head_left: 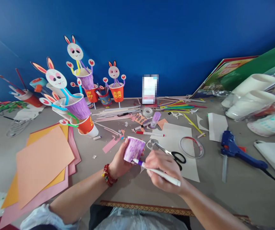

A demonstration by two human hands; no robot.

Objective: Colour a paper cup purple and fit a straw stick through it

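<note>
My left hand (119, 161) is wrapped around a paper cup (134, 148) whose side is patchily coloured purple, with pale streaks showing through. The cup leans slightly, open end up. In my right hand (162, 169) a white marker (163, 175) with a purple front end is gripped, its tip at the cup's lower side. Just beyond lie black-handled scissors (178, 157), partly behind my right hand, on a white paper sheet (190, 167). A red-and-white marker (150, 134) rests behind the cup, near a small purple cylinder (156, 118) standing on the table.
Rabbit figures on stacked cups (78, 108) stand at back left. Coloured paper sheets (44, 163) lie at left. A roll of tape (191, 147), a blue glue gun (238, 150) with its cord, and bagged white cups (249, 92) occupy the right. A phone (150, 89) leans against the blue wall.
</note>
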